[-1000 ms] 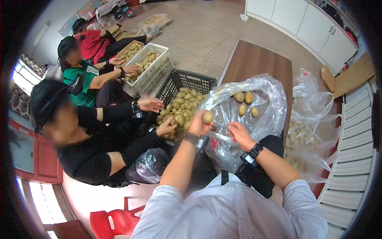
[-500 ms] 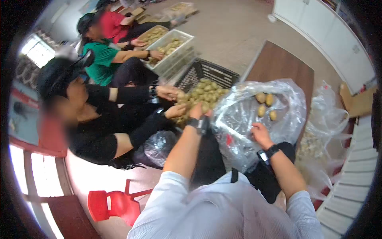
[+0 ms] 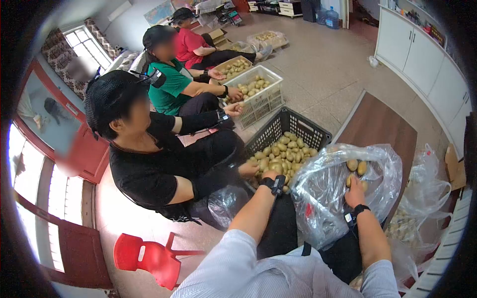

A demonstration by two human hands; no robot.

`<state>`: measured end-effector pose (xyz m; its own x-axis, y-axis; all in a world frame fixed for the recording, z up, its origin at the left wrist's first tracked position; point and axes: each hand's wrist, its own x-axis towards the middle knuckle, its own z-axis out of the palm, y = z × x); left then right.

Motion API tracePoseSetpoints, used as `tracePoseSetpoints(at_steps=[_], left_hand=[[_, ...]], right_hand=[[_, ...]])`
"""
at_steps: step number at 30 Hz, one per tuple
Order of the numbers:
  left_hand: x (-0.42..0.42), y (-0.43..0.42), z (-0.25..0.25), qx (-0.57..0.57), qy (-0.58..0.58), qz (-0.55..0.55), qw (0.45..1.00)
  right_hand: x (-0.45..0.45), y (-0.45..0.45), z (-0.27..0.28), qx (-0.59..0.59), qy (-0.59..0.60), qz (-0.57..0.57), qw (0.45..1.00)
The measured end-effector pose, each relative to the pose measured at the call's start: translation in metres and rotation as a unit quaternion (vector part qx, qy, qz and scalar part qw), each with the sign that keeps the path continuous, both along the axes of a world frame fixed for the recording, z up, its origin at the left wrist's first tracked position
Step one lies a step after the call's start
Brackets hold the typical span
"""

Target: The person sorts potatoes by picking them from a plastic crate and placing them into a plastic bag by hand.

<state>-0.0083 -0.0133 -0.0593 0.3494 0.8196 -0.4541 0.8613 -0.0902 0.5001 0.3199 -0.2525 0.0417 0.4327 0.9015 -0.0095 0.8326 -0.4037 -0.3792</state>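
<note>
My left hand (image 3: 271, 175) reaches into a dark perforated plastic crate (image 3: 309, 128) at its near side. Heaped in the crate are greenish-brown oval kiwifruit (image 3: 293, 149); my left fingers are hidden among them. My right hand (image 3: 355, 195) is inside the mouth of a clear plastic bag (image 3: 318, 191), which lies open by the crate with its rim spread. Its fingers close around a kiwifruit (image 3: 350, 181). A few other kiwifruit (image 3: 357, 166) rest together just beyond that hand, within the bag's rim.
A person in black (image 3: 149, 154) sits at the crate's left, one hand by the fruit. Farther back, people in green and red sit near a white crate (image 3: 258, 107). A brown table (image 3: 382, 124) stands beyond the bag, a red stool (image 3: 149, 258) lower left, more plastic bags (image 3: 422, 188) right.
The view has swung up and left. My right hand has moved forward onto the kiwifruit in the bag. The neighbour's one hand has lifted away from the crate.
</note>
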Motion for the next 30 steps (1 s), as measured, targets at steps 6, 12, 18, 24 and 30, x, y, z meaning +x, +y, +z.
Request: tracePoseSetpoints(at_steps=[6,12,18,24,30], left_hand=[[0.017,-0.005,-0.010,0.076,0.086,0.166,0.979],[0.028,-0.020,0.027,0.178,-0.054,0.155,0.970],[0.067,-0.058,0.115,-0.057,-0.465,0.367,0.804],[0.083,-0.077,0.137,-0.161,-0.502,0.283,0.801],[0.093,-0.091,0.139,-0.183,-0.467,0.192,0.843]], right_hand=[[-0.006,-0.001,0.012,-0.021,-0.009,0.020,1.000],[-0.014,-0.003,0.016,-0.020,-0.062,0.030,0.997],[-0.019,-0.003,0.015,-0.019,-0.075,0.044,0.996],[-0.028,-0.006,0.001,-0.063,-0.049,0.067,0.995],[-0.051,-0.009,0.011,-0.114,-0.017,0.080,0.990]])
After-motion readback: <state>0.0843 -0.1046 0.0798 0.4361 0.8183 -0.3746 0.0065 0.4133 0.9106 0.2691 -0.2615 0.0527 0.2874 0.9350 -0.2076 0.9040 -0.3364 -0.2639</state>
